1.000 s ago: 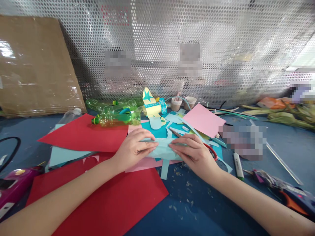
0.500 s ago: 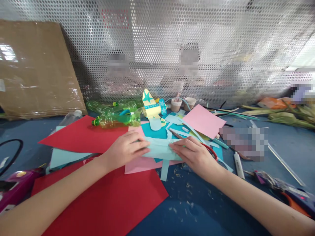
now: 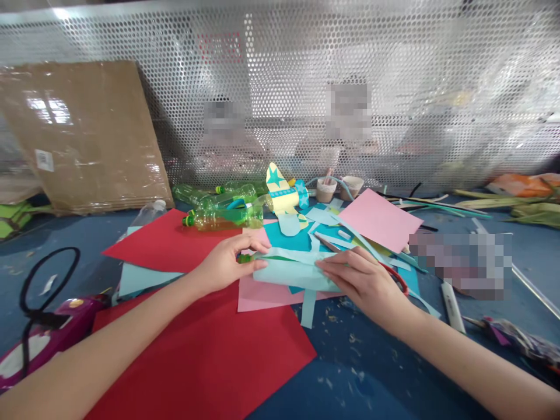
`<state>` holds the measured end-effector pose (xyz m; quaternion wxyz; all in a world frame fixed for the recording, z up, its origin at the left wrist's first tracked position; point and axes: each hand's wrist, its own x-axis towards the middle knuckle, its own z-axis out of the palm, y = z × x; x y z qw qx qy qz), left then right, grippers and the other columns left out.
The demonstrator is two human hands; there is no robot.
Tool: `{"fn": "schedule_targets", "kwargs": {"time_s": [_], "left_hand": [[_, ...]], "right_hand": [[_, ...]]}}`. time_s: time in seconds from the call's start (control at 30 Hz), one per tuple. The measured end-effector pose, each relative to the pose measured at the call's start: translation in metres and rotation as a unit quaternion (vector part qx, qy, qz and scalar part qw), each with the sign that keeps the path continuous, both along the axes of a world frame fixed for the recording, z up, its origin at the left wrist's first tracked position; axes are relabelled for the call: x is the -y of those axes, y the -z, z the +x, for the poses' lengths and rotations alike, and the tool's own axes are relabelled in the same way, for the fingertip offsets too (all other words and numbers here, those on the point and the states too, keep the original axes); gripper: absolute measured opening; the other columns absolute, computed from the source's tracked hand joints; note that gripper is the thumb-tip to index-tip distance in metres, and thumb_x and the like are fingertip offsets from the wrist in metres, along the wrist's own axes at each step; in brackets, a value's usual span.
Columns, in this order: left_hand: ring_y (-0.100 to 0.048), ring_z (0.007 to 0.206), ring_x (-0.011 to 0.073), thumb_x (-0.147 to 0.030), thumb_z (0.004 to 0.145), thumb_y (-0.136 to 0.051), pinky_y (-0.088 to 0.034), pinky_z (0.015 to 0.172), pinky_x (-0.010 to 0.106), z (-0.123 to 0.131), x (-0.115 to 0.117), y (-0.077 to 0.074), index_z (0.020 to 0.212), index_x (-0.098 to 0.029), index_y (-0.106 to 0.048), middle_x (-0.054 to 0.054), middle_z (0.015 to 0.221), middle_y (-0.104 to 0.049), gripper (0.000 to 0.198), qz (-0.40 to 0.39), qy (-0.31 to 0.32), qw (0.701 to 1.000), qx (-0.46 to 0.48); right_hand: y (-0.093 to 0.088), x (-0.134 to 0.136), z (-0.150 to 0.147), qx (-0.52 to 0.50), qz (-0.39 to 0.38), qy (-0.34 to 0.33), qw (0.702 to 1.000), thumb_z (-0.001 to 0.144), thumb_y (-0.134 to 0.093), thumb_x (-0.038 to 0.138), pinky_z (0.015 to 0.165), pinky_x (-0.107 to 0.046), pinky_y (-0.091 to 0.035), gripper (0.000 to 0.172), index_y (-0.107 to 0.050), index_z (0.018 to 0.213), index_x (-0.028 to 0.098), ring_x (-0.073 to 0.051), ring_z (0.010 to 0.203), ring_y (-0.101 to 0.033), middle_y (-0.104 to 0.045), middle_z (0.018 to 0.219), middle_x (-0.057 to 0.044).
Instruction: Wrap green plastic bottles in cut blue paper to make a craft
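A sheet of light blue paper [image 3: 289, 275] is curled around something, with its upper edge standing a little apart. A green bottle cap [image 3: 245, 258] pokes out at its left end; the rest of that bottle is hidden. My left hand [image 3: 227, 259] pinches the paper's left end between thumb and fingers. My right hand [image 3: 365, 274] is closed on the right end, fingertips pressed on top. Under the roll lie pink paper [image 3: 258, 297] and a light blue strip [image 3: 308, 312]. Beside my right hand are scissors [image 3: 400, 280] with red handles.
Red sheets [image 3: 205, 356] spread at the left. Behind are green plastic bottles [image 3: 227, 217], a decorated yellow bottle rocket [image 3: 284, 201] and paper cups [image 3: 326, 189]. A purple glue gun [image 3: 56, 344] lies left, a white marker [image 3: 452, 306] right. Cardboard [image 3: 100, 134] leans against the perforated metal screen [image 3: 284, 70].
The paper's upper edge has parted from the roll, and the green cap now shows by my left hand. The whole scene has shifted right in view.
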<state>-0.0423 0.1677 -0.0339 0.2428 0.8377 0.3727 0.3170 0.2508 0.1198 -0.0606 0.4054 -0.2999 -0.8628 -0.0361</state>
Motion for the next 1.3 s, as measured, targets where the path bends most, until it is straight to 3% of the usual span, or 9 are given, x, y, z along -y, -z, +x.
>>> {"fn": "schedule_targets", "kwargs": {"time_s": [0.1,0.23,0.37,0.47,0.57,0.7,0.87,1.13,1.3], "left_hand": [[-0.065,0.091,0.0181,-0.033,0.083,-0.064,-0.053,0.080,0.033,0.001,-0.001,-0.009,0.088,-0.022,-0.064,0.004,0.096,-0.070,0.012,0.024,0.028,0.999,-0.023],[-0.062,0.094,0.0215,-0.027,0.083,-0.060,-0.050,0.081,0.037,0.021,0.001,-0.033,0.086,-0.022,-0.059,0.005,0.097,-0.066,0.006,0.075,0.041,0.983,-0.162],[-0.057,0.112,0.0304,-0.045,0.070,-0.076,-0.046,0.090,0.043,0.058,0.002,-0.044,0.101,-0.024,-0.059,0.006,0.114,-0.066,0.041,0.124,0.063,0.966,-0.220],[-0.065,0.093,0.0253,-0.040,0.073,-0.075,-0.048,0.075,0.035,0.079,0.000,-0.040,0.093,-0.023,-0.059,0.004,0.101,-0.068,0.031,0.093,0.105,0.957,-0.255],[-0.064,0.082,0.0211,-0.028,0.078,-0.070,-0.046,0.067,0.031,0.084,-0.003,-0.032,0.085,-0.022,-0.057,0.001,0.088,-0.067,0.016,0.090,0.109,0.962,-0.235],[-0.064,0.085,0.0200,-0.028,0.082,-0.066,-0.047,0.071,0.031,0.078,-0.005,-0.021,0.085,-0.023,-0.056,0.000,0.090,-0.067,0.012,0.107,0.099,0.973,-0.180],[-0.063,0.086,0.0197,-0.032,0.083,-0.067,-0.047,0.073,0.032,0.074,-0.008,-0.015,0.087,-0.024,-0.057,0.000,0.092,-0.068,0.013,0.121,0.103,0.972,-0.170],[-0.065,0.086,0.0205,-0.037,0.085,-0.065,-0.050,0.075,0.034,0.077,-0.007,-0.018,0.090,-0.024,-0.059,0.000,0.092,-0.069,0.015,0.107,0.087,0.979,-0.152],[-0.067,0.091,0.0213,-0.031,0.086,-0.063,-0.053,0.079,0.035,0.079,-0.005,-0.015,0.099,-0.025,-0.061,0.002,0.099,-0.072,0.014,0.111,0.073,0.983,-0.126]], "right_hand": [[0.001,-0.001,0.000,-0.008,-0.001,0.005,1.000,0.095,-0.054,0.013,0.072,-0.037,-0.058,0.024,-0.069,0.113,0.018,-0.023,0.084,-0.063,-0.070,0.093,-0.009],[0.000,-0.002,0.000,-0.017,-0.007,0.005,1.000,0.095,-0.055,0.015,0.070,-0.038,-0.057,0.024,-0.070,0.112,0.020,-0.022,0.081,-0.062,-0.071,0.094,-0.008],[-0.001,-0.002,-0.003,-0.022,-0.015,0.000,1.000,0.095,-0.055,0.015,0.071,-0.038,-0.057,0.022,-0.070,0.111,0.019,-0.022,0.083,-0.062,-0.072,0.093,-0.008],[-0.002,-0.002,-0.003,-0.030,-0.023,0.004,0.999,0.095,-0.055,0.016,0.074,-0.039,-0.057,0.020,-0.070,0.108,0.018,-0.022,0.084,-0.063,-0.072,0.093,-0.009],[-0.007,-0.004,0.004,-0.015,-0.051,0.004,0.999,0.096,-0.055,0.022,0.079,-0.040,-0.057,0.020,-0.070,0.108,0.021,-0.022,0.088,-0.066,-0.073,0.095,-0.008],[-0.019,-0.006,0.021,-0.006,-0.125,0.053,0.991,0.089,-0.065,0.029,0.083,-0.041,-0.057,0.020,-0.069,0.107,0.023,-0.025,0.095,-0.068,-0.072,0.102,-0.009],[-0.027,-0.004,0.030,0.004,-0.215,0.085,0.973,0.082,-0.070,0.022,0.080,-0.038,-0.057,0.022,-0.066,0.103,0.023,-0.023,0.092,-0.069,-0.072,0.100,-0.006],[-0.026,-0.004,0.027,-0.030,-0.239,0.080,0.967,0.084,-0.069,0.021,0.078,-0.036,-0.057,0.016,-0.065,0.099,0.022,-0.021,0.089,-0.068,-0.070,0.097,-0.006],[-0.027,-0.002,0.025,-0.037,-0.231,0.080,0.969,0.083,-0.070,0.021,0.076,-0.037,-0.056,0.013,-0.065,0.095,0.023,-0.022,0.087,-0.067,-0.070,0.092,-0.005]]}}
